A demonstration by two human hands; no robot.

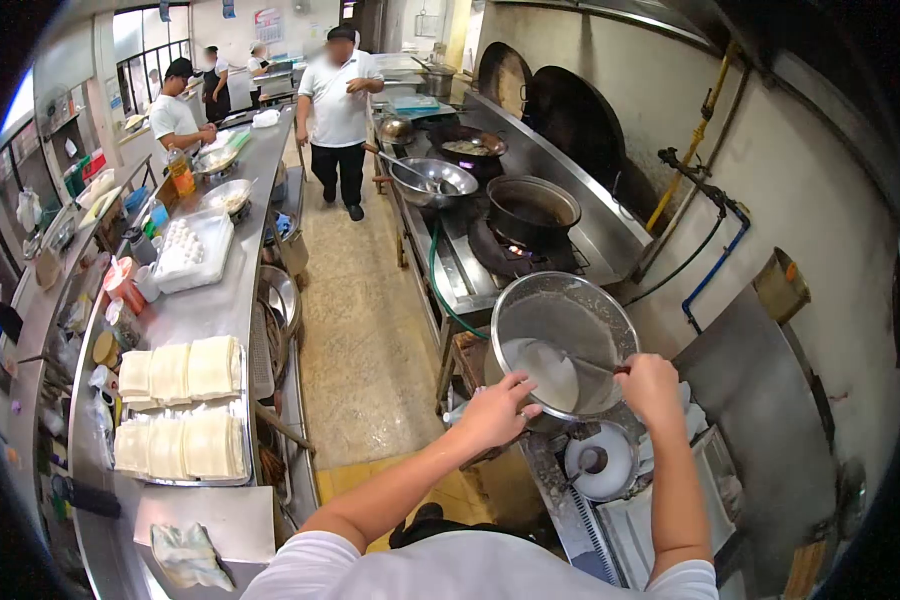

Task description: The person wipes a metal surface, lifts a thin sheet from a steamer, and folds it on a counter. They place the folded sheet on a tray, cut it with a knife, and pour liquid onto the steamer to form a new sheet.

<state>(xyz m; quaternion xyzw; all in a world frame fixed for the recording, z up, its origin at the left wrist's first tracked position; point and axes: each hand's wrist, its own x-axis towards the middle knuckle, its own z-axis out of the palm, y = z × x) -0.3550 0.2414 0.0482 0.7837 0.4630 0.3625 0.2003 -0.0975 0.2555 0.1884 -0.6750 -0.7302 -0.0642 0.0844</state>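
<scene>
A large round metal bowl (pixel 615 315) stands tilted before me at the right, with whitish liquid (pixel 540 372) pooled in its lower part. My right hand (pixel 653 388) is closed round the dark handle of a ladle (pixel 592 366), whose far end reaches into the bowl. At the bowl's near left rim is my left hand (pixel 500 408), its fingers apart and touching or just beside the rim. Below the bowl sits a white round container (pixel 610 470) with a small ladle in it.
A pot (pixel 532 212) and a wide metal bowl (pixel 433 183) stand on the stove. One person (pixel 338 95) faces me in the aisle; another (pixel 175 115) works at the left counter. That counter holds stacked pale sheets (pixel 182 440) and a tray of white balls (pixel 195 250).
</scene>
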